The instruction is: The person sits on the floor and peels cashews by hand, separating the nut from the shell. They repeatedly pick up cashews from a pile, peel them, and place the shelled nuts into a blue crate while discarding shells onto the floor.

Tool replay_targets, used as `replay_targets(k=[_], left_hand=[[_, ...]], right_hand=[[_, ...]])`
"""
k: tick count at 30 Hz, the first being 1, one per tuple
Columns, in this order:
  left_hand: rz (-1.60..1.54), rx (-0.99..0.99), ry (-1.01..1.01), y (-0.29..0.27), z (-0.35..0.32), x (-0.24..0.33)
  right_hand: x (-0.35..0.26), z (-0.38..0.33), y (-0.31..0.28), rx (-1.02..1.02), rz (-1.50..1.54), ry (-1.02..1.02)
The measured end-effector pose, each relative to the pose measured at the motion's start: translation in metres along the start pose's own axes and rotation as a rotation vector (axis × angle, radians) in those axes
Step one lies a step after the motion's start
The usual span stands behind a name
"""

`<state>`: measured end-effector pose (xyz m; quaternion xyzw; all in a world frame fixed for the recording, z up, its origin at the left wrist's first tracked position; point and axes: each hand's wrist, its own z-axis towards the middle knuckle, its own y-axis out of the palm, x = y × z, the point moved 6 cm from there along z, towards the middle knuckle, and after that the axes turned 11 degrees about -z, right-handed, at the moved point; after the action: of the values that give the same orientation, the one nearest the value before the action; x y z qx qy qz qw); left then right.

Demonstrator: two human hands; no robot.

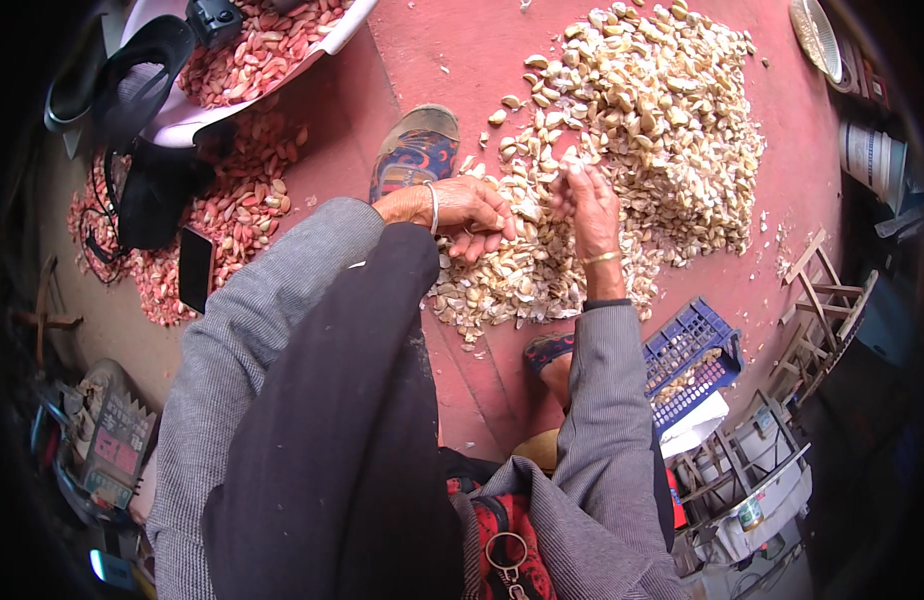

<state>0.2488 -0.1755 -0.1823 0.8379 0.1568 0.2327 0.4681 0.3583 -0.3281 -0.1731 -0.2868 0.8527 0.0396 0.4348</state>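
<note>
A broad heap of pale cream pieces that look like garlic cloves [672, 110] covers the reddish floor before me, with flaky skins mixed in at its near side. My left hand [470, 215], a silver bangle on its wrist, hovers at the heap's left edge. Its fingers curl inward, and what they hold, if anything, is hidden. To the right, over the near part of the heap, my right hand [590, 205] wears a gold-coloured bracelet. Its thumb and fingers are drawn together and a little blurred; anything between them is too small to name.
Pink-coated cloves fill a pale basin [327, 45] at far left and lie spread below it, with a dark phone [196, 270] on them. My patterned shoe [417, 155] borders the heap. On the right are a blue plastic basket [692, 350] and a wooden rack [827, 300].
</note>
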Motion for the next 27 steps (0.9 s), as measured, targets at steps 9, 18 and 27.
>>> replay_targets(k=[9, 18, 27], left_hand=[[0.035, 0.029, 0.001, 0.002, 0.001, 0.002], [0.042, 0.056, -0.019, 0.002, 0.007, 0.001], [0.069, 0.061, -0.015, 0.004, 0.009, 0.001]], right_hand=[[0.007, -0.057, 0.011, -0.264, 0.785, 0.065], [0.014, -0.087, -0.001, -0.176, 0.721, 0.075], [0.004, -0.097, -0.001, -0.196, 0.632, 0.015]])
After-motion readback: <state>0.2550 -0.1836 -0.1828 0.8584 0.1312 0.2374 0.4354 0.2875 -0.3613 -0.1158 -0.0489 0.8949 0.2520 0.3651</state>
